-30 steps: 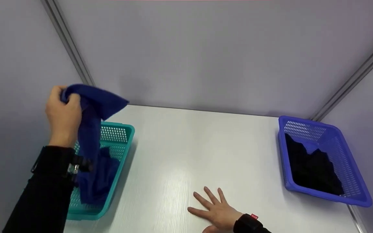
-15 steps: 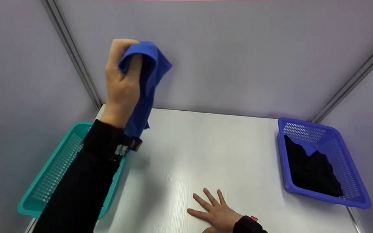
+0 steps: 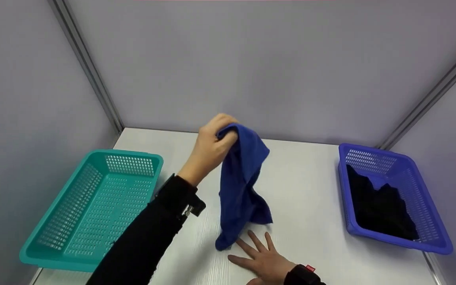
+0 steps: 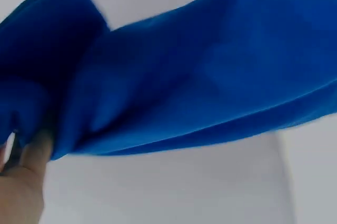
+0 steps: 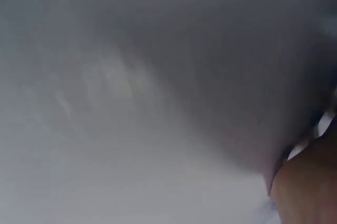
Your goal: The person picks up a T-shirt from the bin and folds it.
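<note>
Blue cloth [image 3: 242, 186], bunched at its top corner in the left hand [image 3: 211, 148], hanging above the middle of the white counter [image 3: 307, 190]. Fingers curled tight round the gathered fabric, thumb side toward 12 o'clock. Lower end of the cloth draped down toward 6 o'clock, its bottom tip at or just above the counter surface, just beside the fingertips of the right hand [image 3: 265, 259]; contact between tip and fingers not clear enough to tell. Right hand flat on the counter at 6 o'clock, palm down, fingers straight and spread, gripping nothing; dark sleeve and a wrist strap with a small red tag at the cuff.

Seen from the left wrist: blue cloth [image 4: 189, 71] filling most of the frame in broad folds, part of the left hand [image 4: 23, 182] at the lower left corner pressed against the fabric. From the right wrist: only a blurred pale surface and a sliver of skin, nothing more to tell.

Teal basket [image 3: 50, 233] at 9 o'clock on the counter, well apart from the cloth. Blue basket [image 3: 406, 162] at 3 o'clock with a black cloth [image 3: 378, 208] heaped inside. Pale grey walls behind, metal strips in the corners.
</note>
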`<state>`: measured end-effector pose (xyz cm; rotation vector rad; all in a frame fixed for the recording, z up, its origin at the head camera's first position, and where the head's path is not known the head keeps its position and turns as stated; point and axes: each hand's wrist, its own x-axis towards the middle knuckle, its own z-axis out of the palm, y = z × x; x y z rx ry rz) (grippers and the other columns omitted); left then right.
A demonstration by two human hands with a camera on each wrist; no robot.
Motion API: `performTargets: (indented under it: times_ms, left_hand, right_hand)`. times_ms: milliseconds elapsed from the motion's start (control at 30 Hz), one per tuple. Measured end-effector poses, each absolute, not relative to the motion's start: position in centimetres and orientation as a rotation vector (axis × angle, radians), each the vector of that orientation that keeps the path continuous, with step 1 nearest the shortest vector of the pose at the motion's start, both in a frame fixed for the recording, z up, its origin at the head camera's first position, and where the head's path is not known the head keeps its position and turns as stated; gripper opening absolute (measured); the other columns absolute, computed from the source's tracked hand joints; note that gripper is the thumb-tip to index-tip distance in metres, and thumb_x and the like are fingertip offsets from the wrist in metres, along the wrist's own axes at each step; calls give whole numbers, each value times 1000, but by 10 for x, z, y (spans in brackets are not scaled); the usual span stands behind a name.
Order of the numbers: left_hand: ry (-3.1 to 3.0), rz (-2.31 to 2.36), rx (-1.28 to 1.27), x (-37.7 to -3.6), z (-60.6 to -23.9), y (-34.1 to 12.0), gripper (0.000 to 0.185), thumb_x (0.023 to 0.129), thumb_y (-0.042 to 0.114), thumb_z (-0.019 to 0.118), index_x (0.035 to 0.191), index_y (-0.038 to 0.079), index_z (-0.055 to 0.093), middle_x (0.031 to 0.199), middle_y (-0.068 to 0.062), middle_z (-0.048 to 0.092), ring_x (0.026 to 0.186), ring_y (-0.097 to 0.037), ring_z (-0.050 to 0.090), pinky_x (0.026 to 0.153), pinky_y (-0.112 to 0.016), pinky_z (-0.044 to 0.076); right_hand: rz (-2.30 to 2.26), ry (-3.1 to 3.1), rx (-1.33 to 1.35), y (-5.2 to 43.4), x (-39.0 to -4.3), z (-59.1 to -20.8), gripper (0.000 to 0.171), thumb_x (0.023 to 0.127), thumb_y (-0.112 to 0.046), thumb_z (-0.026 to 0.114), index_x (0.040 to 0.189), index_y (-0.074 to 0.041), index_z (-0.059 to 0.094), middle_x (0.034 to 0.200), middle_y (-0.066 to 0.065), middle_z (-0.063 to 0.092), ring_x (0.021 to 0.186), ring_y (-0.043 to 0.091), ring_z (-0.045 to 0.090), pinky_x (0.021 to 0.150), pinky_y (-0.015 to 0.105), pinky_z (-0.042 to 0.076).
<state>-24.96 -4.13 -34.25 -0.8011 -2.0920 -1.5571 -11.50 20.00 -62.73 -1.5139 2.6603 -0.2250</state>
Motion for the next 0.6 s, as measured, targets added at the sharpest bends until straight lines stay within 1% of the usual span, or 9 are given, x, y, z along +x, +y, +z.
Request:
performTargets:
  times_ms: [100, 167, 233, 267, 333, 400, 467, 533, 600]
  left_hand:
    - [-2306, -1627, -626, -244, -372, -37, 21, 93, 7, 57, 101, 10, 76, 103, -3, 73, 98, -16, 65, 92, -34, 50]
    - [-2425, -1661, -529, -241, -389, -36, 23, 93, 7, 54, 98, 11, 76, 102, -2, 74, 97, -18, 65, 90, -36, 51]
    - [-2492, -1661, -465, -238, -403, -35, 25, 93, 4, 52, 98, 11, 76, 103, -4, 75, 98, -20, 66, 91, -38, 51]
    - [-2511, -1648, -440, -237, -410, -35, 26, 93, 2, 52, 99, 11, 76, 105, -5, 75, 100, -21, 67, 92, -39, 51]
    - [-2530, -1595, -398, -234, -421, -35, 21, 94, 1, 55, 100, 8, 74, 105, -8, 75, 100, -24, 68, 92, -42, 52]
    - [-2532, -1520, -362, -230, -430, -34, 14, 95, 1, 60, 101, 6, 72, 101, -10, 74, 95, -26, 69, 88, -44, 54]
    - [-2541, -1434, -337, -226, -437, -30, 7, 94, 3, 66, 99, 5, 70, 93, -10, 74, 86, -26, 69, 81, -44, 55]
    - [-2553, -1365, -340, -222, -440, -26, 4, 92, 4, 70, 96, 6, 70, 87, -8, 73, 78, -24, 68, 74, -43, 55]
    - [-2570, -1319, -375, -217, -441, -21, 5, 90, 6, 73, 92, 8, 70, 83, -5, 73, 74, -21, 67, 70, -39, 55]
  right_hand:
    - [-306, 2601, -1415, 199, -114, -618, 76, 95, -70, 45, 160, -32, 35, 167, 17, 25, 145, 60, 23, 97, 85, 26]
    - [-366, 2578, -1338, 198, -113, -609, 71, 96, -62, 53, 158, -29, 40, 166, 16, 29, 145, 59, 24, 98, 85, 25]
    - [-441, 2615, -1250, 196, -115, -599, 65, 97, -51, 61, 155, -24, 46, 161, 13, 40, 144, 51, 34, 102, 79, 31]
    - [-485, 2673, -1203, 195, -117, -596, 61, 98, -45, 63, 152, -20, 49, 155, 11, 48, 140, 46, 44, 103, 72, 38]
    - [-636, 2808, -1048, 191, -123, -587, 54, 99, -36, 66, 147, -15, 53, 138, 8, 65, 123, 34, 63, 95, 58, 52]
    - [-878, 2916, -863, 186, -130, -576, 56, 98, -33, 68, 147, -12, 50, 127, 9, 71, 110, 27, 70, 88, 48, 57]
    - [-1125, 2940, -722, 180, -136, -565, 71, 96, -38, 72, 154, -12, 40, 137, 11, 65, 119, 28, 66, 95, 48, 54]
    - [-1300, 2916, -660, 171, -143, -553, 93, 92, -43, 76, 162, -13, 23, 156, 14, 46, 139, 33, 49, 108, 54, 44]
    - [-1396, 2903, -648, 163, -151, -543, 108, 89, -44, 78, 165, -13, 9, 167, 17, 25, 150, 38, 31, 116, 60, 31]
